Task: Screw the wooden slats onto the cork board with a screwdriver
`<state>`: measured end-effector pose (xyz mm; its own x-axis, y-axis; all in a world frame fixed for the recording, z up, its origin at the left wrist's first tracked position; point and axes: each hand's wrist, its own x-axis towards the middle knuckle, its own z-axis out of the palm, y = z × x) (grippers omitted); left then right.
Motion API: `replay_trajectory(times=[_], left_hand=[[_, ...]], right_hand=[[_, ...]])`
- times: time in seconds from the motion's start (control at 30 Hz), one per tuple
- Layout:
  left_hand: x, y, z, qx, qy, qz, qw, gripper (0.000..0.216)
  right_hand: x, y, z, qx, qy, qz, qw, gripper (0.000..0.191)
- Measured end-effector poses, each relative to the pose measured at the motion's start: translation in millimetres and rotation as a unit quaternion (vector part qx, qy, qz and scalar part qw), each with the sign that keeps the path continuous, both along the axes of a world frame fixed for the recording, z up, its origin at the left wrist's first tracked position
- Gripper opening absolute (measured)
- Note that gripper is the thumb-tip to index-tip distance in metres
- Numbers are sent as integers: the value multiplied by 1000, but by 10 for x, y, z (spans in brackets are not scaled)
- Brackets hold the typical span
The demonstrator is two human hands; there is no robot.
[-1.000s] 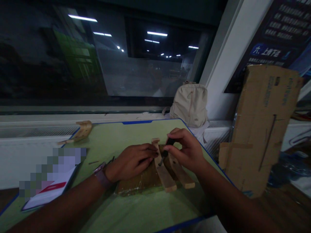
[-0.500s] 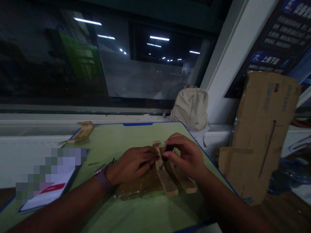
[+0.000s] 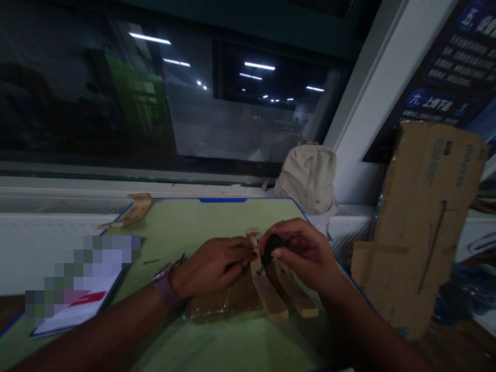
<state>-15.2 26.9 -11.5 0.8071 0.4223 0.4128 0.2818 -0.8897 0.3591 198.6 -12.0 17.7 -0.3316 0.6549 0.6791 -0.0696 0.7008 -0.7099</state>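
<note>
On a green mat [image 3: 209, 217] lies a wooden assembly: two pale curved strips [image 3: 271, 299] on top of a darker brown board wrapped in plastic [image 3: 220, 305]. My left hand [image 3: 213, 266] rests on the board and its fingertips press the nearer strip. My right hand [image 3: 302, 250] pinches a small screwdriver with a black handle [image 3: 271, 245], its tip pointing down onto the strip.
A second curved wooden piece [image 3: 132, 212] lies at the mat's far left corner. A booklet [image 3: 77, 305] sits at the near left. A beige bag [image 3: 308, 178] stands on the window ledge, and a tall cardboard box [image 3: 422, 222] stands to the right.
My right hand has turned slightly on the screwdriver, so the black handle now shows more between the fingers. The view has shifted a little. My left hand stays put.
</note>
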Motion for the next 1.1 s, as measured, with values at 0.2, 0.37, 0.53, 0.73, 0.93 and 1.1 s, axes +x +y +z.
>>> replay_trajectory(times=[0.2, 0.37, 0.53, 0.73, 0.93, 1.1], left_hand=[[-16, -6, -16, -3, -10, -9, 1000, 26], [-11, -2, -15, -9, -8, -9, 1000, 25], [-8, -8, 5, -8, -2, 0, 1000, 28], [-14, -2, -5, -9, -4, 1, 1000, 27], [-21, 3, -25, -13, -2, -7, 1000, 24], [-17, 4, -23, -10, -2, -8, 1000, 27]], right_hand=[[34, 101, 16, 163, -46, -159, 973, 23], [141, 86, 66, 110, -57, -107, 986, 19], [84, 13, 51, -11, -27, 24, 999, 29], [-2, 66, -8, 146, -44, -115, 982, 29], [168, 106, 57, 123, -106, -146, 976, 19], [195, 63, 96, -9, -58, 3, 998, 16]])
